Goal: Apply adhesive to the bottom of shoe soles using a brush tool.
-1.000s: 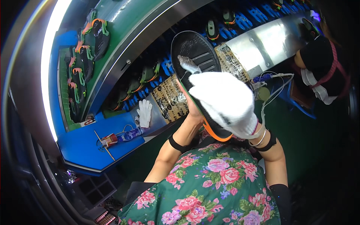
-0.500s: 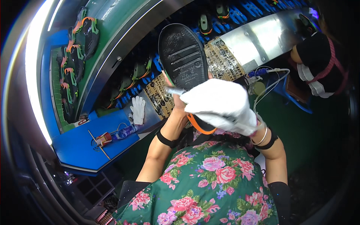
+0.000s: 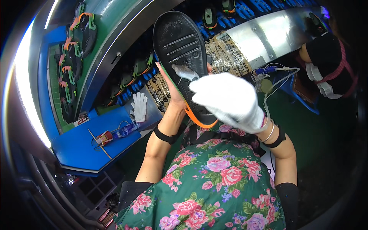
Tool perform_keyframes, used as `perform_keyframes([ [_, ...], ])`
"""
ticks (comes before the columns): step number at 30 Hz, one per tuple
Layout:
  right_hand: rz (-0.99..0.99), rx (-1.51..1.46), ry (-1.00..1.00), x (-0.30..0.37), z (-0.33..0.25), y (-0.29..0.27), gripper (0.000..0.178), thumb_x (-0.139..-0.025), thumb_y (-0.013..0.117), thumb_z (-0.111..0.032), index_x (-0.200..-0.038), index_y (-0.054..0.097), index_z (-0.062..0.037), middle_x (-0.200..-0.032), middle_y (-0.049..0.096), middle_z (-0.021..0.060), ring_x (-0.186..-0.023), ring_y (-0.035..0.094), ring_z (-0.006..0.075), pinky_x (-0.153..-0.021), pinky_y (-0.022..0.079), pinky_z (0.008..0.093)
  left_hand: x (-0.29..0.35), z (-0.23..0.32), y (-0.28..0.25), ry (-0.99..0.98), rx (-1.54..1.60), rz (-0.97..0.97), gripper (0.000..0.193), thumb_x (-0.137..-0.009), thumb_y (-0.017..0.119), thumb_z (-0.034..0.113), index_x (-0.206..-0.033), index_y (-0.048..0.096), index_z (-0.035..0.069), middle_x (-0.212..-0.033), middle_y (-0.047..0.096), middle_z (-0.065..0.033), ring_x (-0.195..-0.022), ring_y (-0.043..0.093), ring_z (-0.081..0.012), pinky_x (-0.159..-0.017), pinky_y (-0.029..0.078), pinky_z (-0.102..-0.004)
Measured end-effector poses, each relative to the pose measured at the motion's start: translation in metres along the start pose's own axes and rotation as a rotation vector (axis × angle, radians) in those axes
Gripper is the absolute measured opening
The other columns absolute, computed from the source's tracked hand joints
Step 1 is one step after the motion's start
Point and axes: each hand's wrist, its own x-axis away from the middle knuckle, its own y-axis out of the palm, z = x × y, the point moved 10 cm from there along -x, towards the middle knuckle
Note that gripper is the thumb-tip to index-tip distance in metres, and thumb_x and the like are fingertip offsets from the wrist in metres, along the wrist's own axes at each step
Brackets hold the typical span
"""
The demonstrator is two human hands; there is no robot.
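Note:
A black shoe sole [image 3: 180, 42] with a green and orange rim is tilted up in front of me, its hollow inner face with ridges showing. My bare left hand [image 3: 171, 86] grips it from behind and along its left edge; most of the fingers are hidden, though a fingertip shows at the right edge. My right hand [image 3: 230, 101], in a white knit glove, is closed around a small brush [image 3: 184, 72]. The brush's pale, wet-looking head lies against the inside of the sole around its middle. The glove covers the handle.
On the blue side table [image 3: 80, 147] at left are a white glove [image 3: 139, 106], a bottle [image 3: 127, 129] and a red container [image 3: 104, 138]. A metal ledge [image 3: 276, 34] with brown tape runs behind the sole. Shoes [image 3: 209, 19] stand on blue racks beyond. A co-worker [image 3: 326, 57] is at right.
The sole has shifted slightly up and left with my left hand. My right hand has swung the brush from beside the sole's left edge onto its inner face.

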Motion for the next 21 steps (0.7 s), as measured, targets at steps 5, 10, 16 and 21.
perform_keyframes([
  [5, -0.001, -0.094, -0.095, 0.001, -0.019, 0.009, 0.029, -0.085, 0.080, -0.007, -0.114, 0.077, -0.0076, -0.116, 0.077, 0.0095, -0.103, 0.074, 0.0279, -0.089, 0.059, 0.0383, 0.002, -0.008, 0.027, -0.181, 0.161, -0.235, 0.132, -0.069, 0.027, 0.108, -0.133, 0.057, -0.004, -0.109, 0.069, -0.0241, -0.097, 0.070, -0.0378, -0.086, 0.059, -0.0511],
  [10, 0.026, 0.024, -0.037, 0.003, -0.006, -0.003, 0.038, -0.084, 0.078, -0.007, -0.122, 0.075, -0.0089, -0.117, 0.076, 0.0095, -0.105, 0.073, 0.0263, -0.089, 0.059, 0.0385, -0.005, 0.005, 0.027, -0.113, 0.131, -0.168, 0.132, -0.069, 0.026, 0.108, -0.134, 0.057, -0.002, -0.110, 0.068, -0.0213, -0.092, 0.069, -0.0370, -0.084, 0.059, -0.0523],
  [16, 0.046, -0.089, -0.037, 0.002, -0.016, -0.001, 0.026, -0.081, 0.078, -0.002, -0.106, 0.080, -0.0094, -0.108, 0.079, 0.0107, -0.096, 0.076, 0.0290, -0.083, 0.060, 0.0382, -0.010, 0.017, 0.029, -0.082, 0.107, -0.178, 0.130, -0.069, 0.026, 0.107, -0.133, 0.058, -0.002, -0.109, 0.067, -0.0196, -0.095, 0.068, -0.0365, -0.087, 0.057, -0.0535],
  [21, 0.125, -0.090, 0.025, 0.004, -0.006, -0.012, 0.024, -0.077, 0.079, 0.000, -0.100, 0.081, -0.0073, -0.106, 0.079, 0.0116, -0.095, 0.076, 0.0291, -0.083, 0.060, 0.0372, -0.014, 0.029, 0.049, -0.001, 0.053, -0.282, 0.122, -0.075, 0.035, 0.102, -0.134, 0.052, -0.003, -0.115, 0.062, -0.0190, -0.097, 0.064, -0.0314, -0.089, 0.052, -0.0508],
])
